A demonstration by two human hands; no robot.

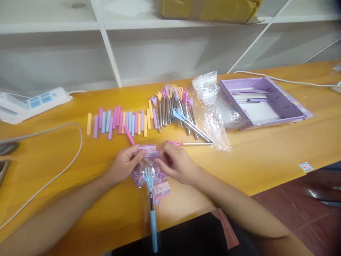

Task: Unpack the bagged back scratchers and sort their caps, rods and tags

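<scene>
My left hand (pixel 125 163) pinches the left side of a small purple printed header card (pixel 148 150). Curled at the card's right end are the fingers of my right hand (pixel 177 161), partly hidden from view. Below the card hangs a clear plastic bag (pixel 146 209) with a light-blue hand-shaped back scratcher (pixel 153 227) inside, its handle pointing toward me. More printed cards (pixel 162 189) lie on the table under the bag. Just beyond my right hand is a pink-headed back scratcher (pixel 194 143) with a metal rod. A pink handle sleeve (pixel 129 135) lies past my left hand.
Coloured handle sleeves (pixel 117 119) lie in a row, beside several metal-rod back scratchers (pixel 170 103). Clear plastic bags (pixel 213 110) and an open purple box (pixel 277 121) are farther right. At left are a power strip (pixel 39 103) and a white cable (pixel 80 142). Shelves (pixel 64 27) stand behind.
</scene>
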